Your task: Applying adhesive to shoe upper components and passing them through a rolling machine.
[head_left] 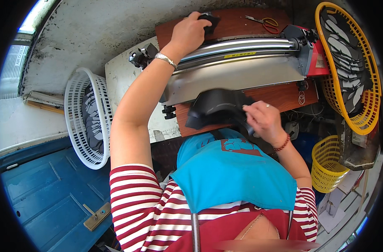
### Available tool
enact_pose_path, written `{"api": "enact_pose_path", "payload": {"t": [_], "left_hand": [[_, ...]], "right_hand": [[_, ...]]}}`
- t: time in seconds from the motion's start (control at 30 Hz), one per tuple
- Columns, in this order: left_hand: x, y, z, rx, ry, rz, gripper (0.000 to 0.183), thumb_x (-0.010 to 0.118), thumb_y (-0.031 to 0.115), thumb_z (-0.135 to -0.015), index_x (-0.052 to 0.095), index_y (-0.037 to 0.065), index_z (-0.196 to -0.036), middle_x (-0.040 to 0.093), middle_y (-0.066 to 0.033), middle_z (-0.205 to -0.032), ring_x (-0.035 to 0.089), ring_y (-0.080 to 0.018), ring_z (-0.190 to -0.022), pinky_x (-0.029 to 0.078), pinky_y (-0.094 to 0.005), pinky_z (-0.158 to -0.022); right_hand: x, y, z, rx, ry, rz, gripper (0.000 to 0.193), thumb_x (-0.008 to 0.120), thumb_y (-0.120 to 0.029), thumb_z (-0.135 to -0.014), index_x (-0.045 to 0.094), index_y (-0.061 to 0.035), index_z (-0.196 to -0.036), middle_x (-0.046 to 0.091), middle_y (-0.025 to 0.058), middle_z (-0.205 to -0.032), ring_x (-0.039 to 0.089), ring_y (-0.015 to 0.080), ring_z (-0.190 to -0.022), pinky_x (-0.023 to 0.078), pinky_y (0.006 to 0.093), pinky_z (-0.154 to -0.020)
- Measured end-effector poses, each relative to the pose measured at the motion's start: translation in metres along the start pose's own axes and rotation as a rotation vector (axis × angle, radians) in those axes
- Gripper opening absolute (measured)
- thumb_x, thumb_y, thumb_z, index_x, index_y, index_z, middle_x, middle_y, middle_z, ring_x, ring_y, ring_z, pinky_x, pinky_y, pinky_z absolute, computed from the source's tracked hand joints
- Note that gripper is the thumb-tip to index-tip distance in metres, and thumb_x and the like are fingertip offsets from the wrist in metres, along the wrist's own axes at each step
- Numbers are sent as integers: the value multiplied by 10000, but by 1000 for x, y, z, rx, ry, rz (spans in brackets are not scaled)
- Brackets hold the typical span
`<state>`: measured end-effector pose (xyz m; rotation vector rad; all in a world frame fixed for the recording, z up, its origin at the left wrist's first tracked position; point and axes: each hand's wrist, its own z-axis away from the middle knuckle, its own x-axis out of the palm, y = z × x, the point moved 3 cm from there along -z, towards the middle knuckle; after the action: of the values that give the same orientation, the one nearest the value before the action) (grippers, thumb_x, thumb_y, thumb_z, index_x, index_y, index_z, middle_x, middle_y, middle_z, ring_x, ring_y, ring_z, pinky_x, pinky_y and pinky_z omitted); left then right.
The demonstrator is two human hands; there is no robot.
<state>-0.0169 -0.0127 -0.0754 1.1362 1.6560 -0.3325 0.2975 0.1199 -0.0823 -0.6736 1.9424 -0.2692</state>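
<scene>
Beyond the roller machine (246, 45), my left hand (189, 32) reaches over its left part, fingers closed on a small black piece (211, 22) that my fingers partly cover. My right hand (265, 121) pinches the right end of a larger curved black piece (218, 105), which looks like a shoe upper and is slightly blurred. That piece is on the near side of the machine, over the front edge of its metal feed plate (237, 75) and the reddish-brown board (183, 122).
A white basket (76, 143) of dark cut pieces stands left. At the far right is a yellow basket (325, 50) with black and grey pieces; a smaller yellow basket (325, 168) sits lower. Scissors (269, 26) lie behind the machine. The red housing (317, 56) closes its right end.
</scene>
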Motion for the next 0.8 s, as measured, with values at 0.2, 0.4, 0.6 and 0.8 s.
{"api": "enact_pose_path", "payload": {"t": [0.2,0.4,0.6,0.8], "left_hand": [[38,-2,-6,-157,-531,148,337,507,262,-957,776,82,-1052,621,-168,-1288,623,-347,-1121,484,-430,-994],[42,-11,-13,-360,-592,236,295,663,291,-886,751,27,-983,690,-131,-970,665,-241,-806,534,-369,-788],[24,-13,-23,-481,-299,505,204,789,170,-766,713,36,-900,695,-85,-797,659,-161,-703,549,-326,-633],[-34,-8,-23,-703,24,1096,110,714,56,-845,672,59,-947,650,-49,-873,648,-171,-759,591,-335,-594]], "right_hand": [[5,45,-30,129,66,255,214,752,-40,-804,715,-83,-1011,622,46,-839,651,261,-682,520,369,-592],[36,50,-30,3,272,-8,182,748,-12,-826,722,-69,-997,668,60,-830,661,258,-670,520,350,-579],[110,51,43,57,-76,-34,233,759,-117,-825,718,-79,-1051,659,79,-886,657,275,-748,539,373,-676],[153,71,70,228,-256,145,397,771,-229,-813,697,-97,-1180,625,103,-1156,614,312,-1056,505,445,-904]]}}
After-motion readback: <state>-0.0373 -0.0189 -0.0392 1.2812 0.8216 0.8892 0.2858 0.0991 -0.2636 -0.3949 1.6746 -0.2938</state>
